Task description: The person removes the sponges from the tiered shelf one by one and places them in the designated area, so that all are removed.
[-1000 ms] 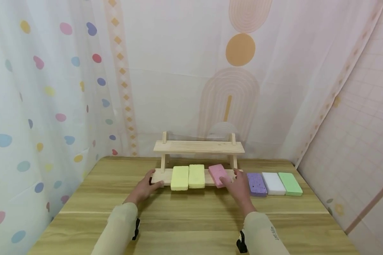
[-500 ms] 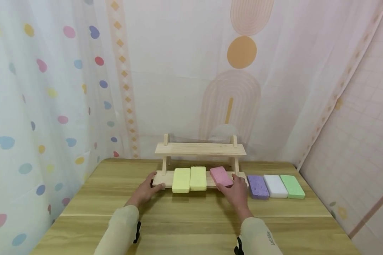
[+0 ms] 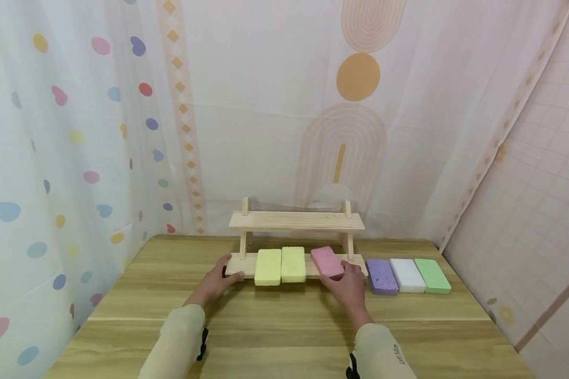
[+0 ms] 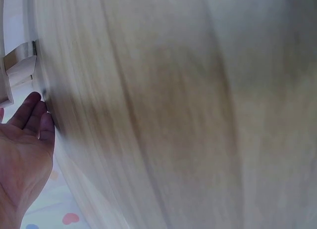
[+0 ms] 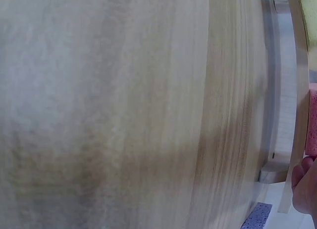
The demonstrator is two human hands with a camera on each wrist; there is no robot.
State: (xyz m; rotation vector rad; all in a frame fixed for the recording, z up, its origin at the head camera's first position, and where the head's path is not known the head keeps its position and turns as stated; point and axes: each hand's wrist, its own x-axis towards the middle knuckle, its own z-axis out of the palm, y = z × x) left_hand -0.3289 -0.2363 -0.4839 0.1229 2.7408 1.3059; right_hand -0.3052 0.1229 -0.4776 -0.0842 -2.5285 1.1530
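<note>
My left hand (image 3: pixel 214 283) holds the left end of the lower board of a two-tier wooden rack (image 3: pixel 296 220), thumb at its front and fingers behind. In the left wrist view the fingers (image 4: pixel 33 113) reach the rack's end. On that board two yellow sponges (image 3: pixel 268 267) lie side by side. Right of them, past a gap, a pink sponge (image 3: pixel 327 262) sits slightly turned. My right hand (image 3: pixel 350 288) pinches it at its lower right, thumb at the front edge and fingers at the right side. In the right wrist view the curled fingers (image 5: pixel 303 172) meet the sponge's end.
On the table (image 3: pixel 284 337), just right of the rack, a purple sponge (image 3: pixel 382 276), a white sponge (image 3: pixel 408 275) and a green sponge (image 3: pixel 432 276) lie in a row. A patterned curtain (image 3: pixel 265 79) hangs behind the table.
My right hand has shifted from the rack's right end, with its thumb on the pink sponge's top, to the sponge's front and right sides. The left hand has stayed put.
</note>
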